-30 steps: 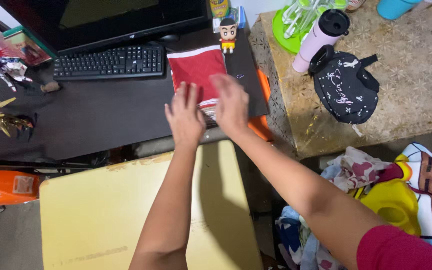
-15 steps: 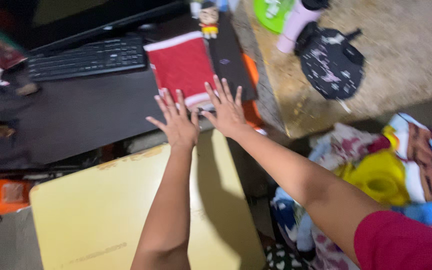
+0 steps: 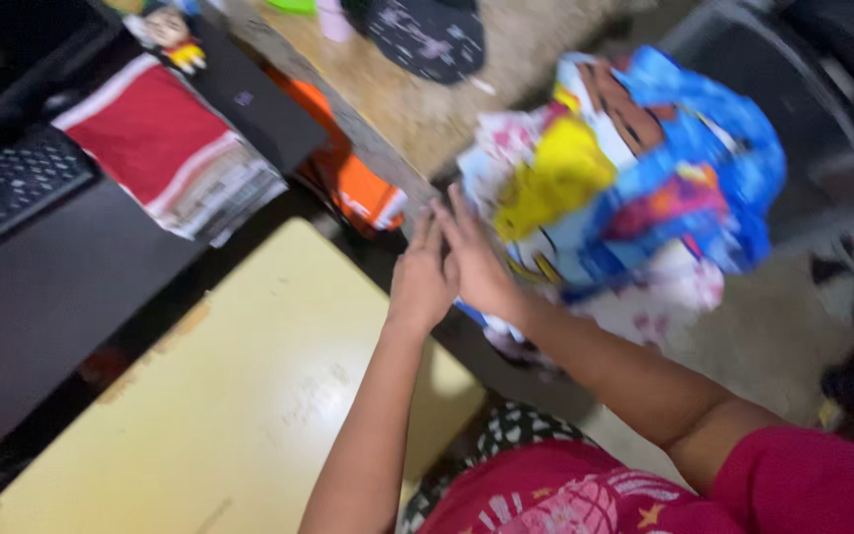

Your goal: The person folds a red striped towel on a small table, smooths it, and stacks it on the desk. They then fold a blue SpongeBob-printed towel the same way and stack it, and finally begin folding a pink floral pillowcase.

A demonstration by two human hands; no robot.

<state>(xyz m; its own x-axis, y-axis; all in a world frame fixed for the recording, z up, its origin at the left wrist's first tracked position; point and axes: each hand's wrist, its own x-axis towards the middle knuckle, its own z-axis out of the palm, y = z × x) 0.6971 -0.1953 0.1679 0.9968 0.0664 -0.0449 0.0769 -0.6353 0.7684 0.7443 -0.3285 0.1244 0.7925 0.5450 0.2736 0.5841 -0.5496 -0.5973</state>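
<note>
Setting: dim room seen from above, a pale yellow board (image 3: 219, 396) lying nearest, a dark desk (image 3: 42, 287) to its left and a speckled stone counter (image 3: 506, 59) beyond.
Sleeve: red printed clothing is worn, seen at the lower edge of the view.
Left hand (image 3: 422, 277): stretched forward past the far corner of the yellow board, fingers (image 3: 425, 229) extended and close together, nothing gripped; its thumb side lies against the right hand.
Right hand (image 3: 481, 267): held just beside the left, fingers straight, nothing clasped; the fingertips are laid at the near edge of the cloth bundle.
Cloth bundle (image 3: 625, 188): a crumpled heap of blue, yellow, white and pink printed fabric, placed right of the hands, below the counter edge; blurred, so its folds cannot be told.
Orange object (image 3: 358, 193): wedged between desk and counter, just beyond the hands.
Folded red cloth (image 3: 165, 148): laid on the desk, white-edged, well apart from both hands.
Keyboard (image 3: 7, 188): seen left of the red cloth.
Figurine (image 3: 172, 35): standing at the desk's far end.
Black cap (image 3: 427, 35): resting on the counter.
</note>
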